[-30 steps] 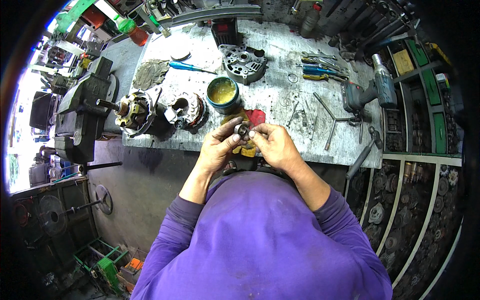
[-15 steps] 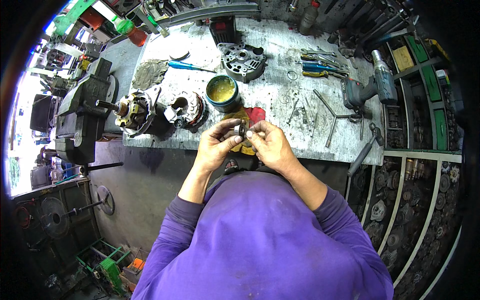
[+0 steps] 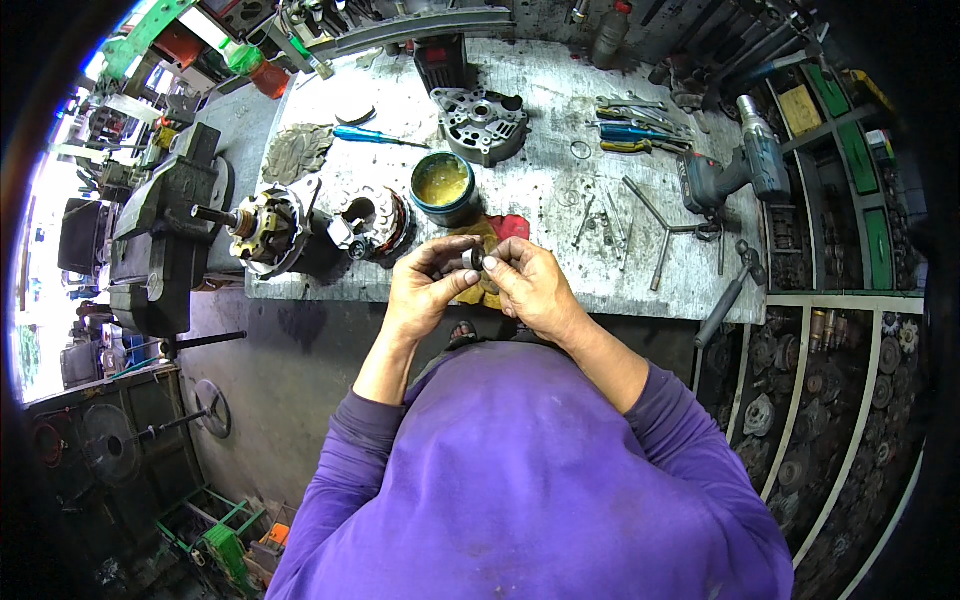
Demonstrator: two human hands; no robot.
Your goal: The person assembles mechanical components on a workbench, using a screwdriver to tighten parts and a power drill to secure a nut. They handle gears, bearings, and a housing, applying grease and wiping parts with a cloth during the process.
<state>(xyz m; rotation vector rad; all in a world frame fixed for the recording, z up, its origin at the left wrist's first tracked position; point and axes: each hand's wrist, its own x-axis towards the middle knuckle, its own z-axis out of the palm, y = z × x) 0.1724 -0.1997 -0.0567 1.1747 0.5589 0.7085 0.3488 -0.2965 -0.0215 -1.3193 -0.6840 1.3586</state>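
Note:
Over the near edge of the bench, my left hand (image 3: pixel 423 283) pinches a small round metal bearing (image 3: pixel 472 259) between thumb and fingers. My right hand (image 3: pixel 533 286) closes on its other side, thumb and fingertips against it. Both hands have dark smears. Just beyond them stands an uncovered tub of yellow grease (image 3: pixel 443 187). Yellow and red cloths (image 3: pixel 512 227) lie beneath and behind the fingers, partly hidden. Left of the tub sits a stator housing (image 3: pixel 368 222) with copper windings, and beside it a rotor with a shaft (image 3: pixel 262 232). A grey alternator end housing (image 3: pixel 484 124) rests behind the tub.
Toward the right of the bench (image 3: pixel 340 283) lie a T-shaped wrench (image 3: pixel 667 230), a cordless impact driver (image 3: pixel 720 180), a hammer (image 3: pixel 730 297) and several pliers and wrenches (image 3: pixel 640 130). A blue screwdriver (image 3: pixel 370 135) and grey gloves (image 3: pixel 298 152) are at the left. A vise (image 3: pixel 165 230) stands further left.
Both hands have shifted slightly left with the bearing. It has turned between the fingers, so its side now faces differently. The bench items stay in place.

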